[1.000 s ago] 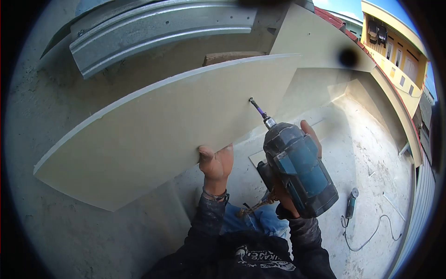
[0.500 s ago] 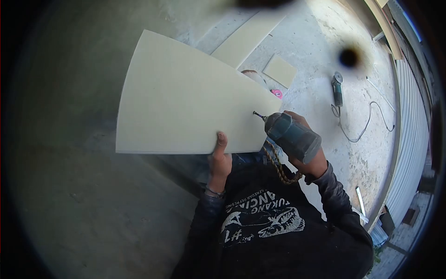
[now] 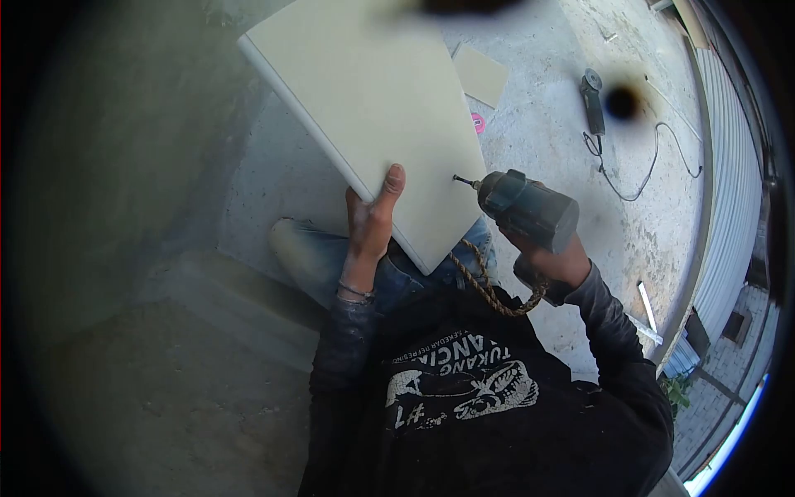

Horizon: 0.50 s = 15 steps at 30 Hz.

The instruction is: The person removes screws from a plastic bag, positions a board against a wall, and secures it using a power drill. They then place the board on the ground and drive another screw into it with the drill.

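A large cream-coloured board (image 3: 364,99) is tilted in front of me, its lower corner over my lap. My left hand (image 3: 373,207) grips its near edge, thumb on the upper face and fingers curled beneath, out of sight. In my right hand (image 3: 559,257) is a dark teal cordless drill (image 3: 530,207), held by its handle. The drill points left, and its bit (image 3: 464,180) has its tip over the board's face near the right edge. A braided rope (image 3: 489,290) loops below the drill.
On the concrete floor beyond lie a small cream offcut (image 3: 480,74), a pink tape measure (image 3: 478,123) and an angle grinder (image 3: 593,103) with its cord (image 3: 638,195). Corrugated metal sheeting (image 3: 729,166) runs along the right. A white strip (image 3: 646,306) lies near my right elbow.
The board has turned clockwise, its left side swinging up and away, with my left hand moving up along with it. The drill has tilted more level and shifted slightly up.
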Motion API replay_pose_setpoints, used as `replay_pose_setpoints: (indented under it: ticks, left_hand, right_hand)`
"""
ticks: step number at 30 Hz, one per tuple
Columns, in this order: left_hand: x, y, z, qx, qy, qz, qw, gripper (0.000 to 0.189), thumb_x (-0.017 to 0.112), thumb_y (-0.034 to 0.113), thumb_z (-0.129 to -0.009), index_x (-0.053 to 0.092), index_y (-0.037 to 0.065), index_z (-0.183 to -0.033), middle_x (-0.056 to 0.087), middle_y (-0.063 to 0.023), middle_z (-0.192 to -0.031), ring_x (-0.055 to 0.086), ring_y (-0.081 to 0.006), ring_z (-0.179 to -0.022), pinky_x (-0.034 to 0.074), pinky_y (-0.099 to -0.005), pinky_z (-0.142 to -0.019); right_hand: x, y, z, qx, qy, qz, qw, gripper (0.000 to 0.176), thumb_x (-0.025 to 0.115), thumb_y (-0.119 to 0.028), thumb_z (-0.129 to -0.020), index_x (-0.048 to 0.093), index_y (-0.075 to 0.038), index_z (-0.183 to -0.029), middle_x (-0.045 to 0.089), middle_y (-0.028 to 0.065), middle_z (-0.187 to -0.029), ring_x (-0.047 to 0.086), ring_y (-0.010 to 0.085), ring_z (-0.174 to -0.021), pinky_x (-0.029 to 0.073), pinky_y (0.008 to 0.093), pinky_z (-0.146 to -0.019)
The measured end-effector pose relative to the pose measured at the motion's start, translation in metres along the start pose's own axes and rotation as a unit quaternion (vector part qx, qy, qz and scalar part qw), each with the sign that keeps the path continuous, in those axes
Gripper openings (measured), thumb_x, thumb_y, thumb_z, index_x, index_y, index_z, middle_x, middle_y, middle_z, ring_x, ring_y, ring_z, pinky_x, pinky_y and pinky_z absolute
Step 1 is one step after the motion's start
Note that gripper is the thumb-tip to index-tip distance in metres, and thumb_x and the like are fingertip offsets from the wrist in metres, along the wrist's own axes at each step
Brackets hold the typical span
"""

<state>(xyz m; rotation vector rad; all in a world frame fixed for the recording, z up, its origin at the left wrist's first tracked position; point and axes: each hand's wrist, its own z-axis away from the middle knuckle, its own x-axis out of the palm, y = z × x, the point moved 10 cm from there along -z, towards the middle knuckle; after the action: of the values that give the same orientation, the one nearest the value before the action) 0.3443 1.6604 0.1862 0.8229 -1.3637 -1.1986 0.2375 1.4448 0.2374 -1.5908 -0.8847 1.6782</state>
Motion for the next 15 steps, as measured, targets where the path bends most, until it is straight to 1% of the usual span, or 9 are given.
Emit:
replay_pose_setpoints:
  ticks: [2,4,5,7,8,10,12,13,15]
  left_hand:
    - [0.004,-0.013,-0.017,-0.029,-0.017,-0.001,0.999,0.046,0.065,0.033,-0.094,0.058,-0.006,-0.116,0.063,-0.0130,-0.108,0.060,-0.0202,-0.099,0.049,-0.0344,-0.087]
    - [0.007,-0.028,-0.027,-0.058,-0.030,0.000,0.998,0.048,0.065,0.032,-0.093,0.055,-0.006,-0.120,0.061,-0.0154,-0.112,0.062,-0.0225,-0.101,0.051,-0.0358,-0.087]
    - [0.009,-0.038,-0.029,-0.082,-0.034,0.000,0.996,0.050,0.065,0.032,-0.093,0.054,-0.007,-0.122,0.060,-0.0168,-0.114,0.062,-0.0236,-0.102,0.052,-0.0366,-0.087]
    - [0.010,-0.052,-0.031,-0.107,-0.040,-0.001,0.993,0.051,0.065,0.031,-0.093,0.053,-0.008,-0.123,0.060,-0.0182,-0.116,0.063,-0.0248,-0.103,0.052,-0.0375,-0.087]
    - [0.007,-0.061,-0.029,-0.129,-0.028,0.040,0.990,0.048,0.065,0.030,-0.093,0.055,-0.007,-0.123,0.061,-0.0165,-0.114,0.062,-0.0243,-0.104,0.051,-0.0369,-0.089]
    - [0.001,-0.078,-0.022,-0.155,-0.013,0.080,0.985,0.046,0.064,0.030,-0.094,0.057,-0.006,-0.122,0.063,-0.0148,-0.112,0.061,-0.0238,-0.105,0.049,-0.0363,-0.091]
    - [0.000,-0.101,-0.007,-0.203,0.012,0.184,0.962,0.047,0.063,0.026,-0.094,0.052,-0.004,-0.128,0.060,-0.0158,-0.119,0.061,-0.0264,-0.108,0.051,-0.0391,-0.092]
    - [0.001,-0.106,0.000,-0.202,0.018,0.186,0.961,0.047,0.063,0.026,-0.094,0.052,-0.004,-0.128,0.060,-0.0158,-0.119,0.061,-0.0264,-0.108,0.051,-0.0391,-0.092]
    - [0.013,-0.109,0.011,-0.195,0.008,0.296,0.935,0.048,0.063,0.022,-0.094,0.047,-0.003,-0.132,0.057,-0.0160,-0.123,0.060,-0.0264,-0.111,0.051,-0.0396,-0.092]
  right_hand:
    - [0.005,0.007,-0.003,-0.012,-0.032,0.064,0.997,0.051,0.074,-0.004,-0.077,0.056,-0.002,-0.125,0.057,0.0158,-0.128,0.059,0.0283,-0.113,0.047,0.0354,-0.097]
    - [0.001,0.003,-0.011,-0.014,-0.024,0.063,0.998,0.045,0.073,-0.004,-0.082,0.057,-0.002,-0.124,0.067,0.0080,-0.110,0.064,0.0181,-0.098,0.051,0.0323,-0.088]
    - [0.002,0.009,-0.013,-0.010,-0.025,0.065,0.998,0.045,0.073,-0.004,-0.082,0.057,-0.002,-0.124,0.067,0.0080,-0.110,0.064,0.0181,-0.098,0.051,0.0323,-0.088]
    - [-0.005,0.030,-0.020,0.038,0.022,-0.066,0.997,0.039,0.073,-0.006,-0.083,0.061,-0.003,-0.120,0.067,0.0076,-0.109,0.063,0.0182,-0.098,0.050,0.0324,-0.088]
    - [-0.009,0.035,-0.025,0.041,0.022,-0.065,0.997,0.039,0.073,-0.006,-0.083,0.061,-0.003,-0.120,0.067,0.0076,-0.109,0.063,0.0182,-0.098,0.050,0.0324,-0.088]
    - [0.007,0.059,-0.026,0.121,-0.104,-0.053,0.986,0.046,0.072,-0.011,-0.083,0.056,-0.003,-0.125,0.063,0.0117,-0.118,0.061,0.0227,-0.106,0.048,0.0351,-0.094]
    - [0.007,0.061,-0.031,0.124,-0.111,-0.043,0.985,0.046,0.072,-0.011,-0.082,0.056,-0.003,-0.125,0.064,0.0114,-0.116,0.061,0.0221,-0.104,0.048,0.0346,-0.093]
    - [0.006,0.058,-0.034,0.121,-0.115,-0.029,0.986,0.046,0.072,-0.011,-0.082,0.056,-0.003,-0.125,0.065,0.0112,-0.114,0.061,0.0214,-0.103,0.048,0.0341,-0.093]
    - [0.006,0.044,-0.042,0.115,-0.118,-0.049,0.985,0.045,0.073,-0.010,-0.082,0.057,-0.003,-0.124,0.065,0.0103,-0.114,0.061,0.0202,-0.102,0.048,0.0333,-0.093]
